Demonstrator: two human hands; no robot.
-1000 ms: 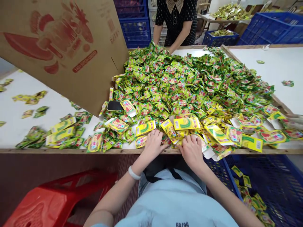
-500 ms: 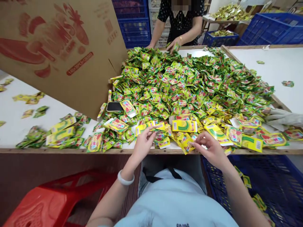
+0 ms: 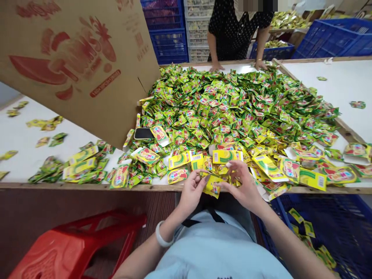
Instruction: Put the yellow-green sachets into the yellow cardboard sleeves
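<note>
A big heap of small green and yellow sachets (image 3: 232,108) covers the white table (image 3: 343,85). Flat yellow cards (image 3: 226,155) lie along the near edge. My left hand (image 3: 192,192) and my right hand (image 3: 242,186) meet just in front of the table edge. Between them they pinch a yellow packet (image 3: 213,186), held above my lap. The fingers of both hands close on its ends. A black phone (image 3: 143,133) lies at the heap's left side.
A brown cardboard sheet (image 3: 78,66) leans over the table's left. A red plastic stool (image 3: 75,248) stands at lower left and a blue crate (image 3: 334,228) with several packets at lower right. Across the table another person (image 3: 235,35) rests both hands on the far edge.
My hands left the table surface, came together and drew a yellow packet toward me. The person opposite shifted to the right and set both hands on the far edge.
</note>
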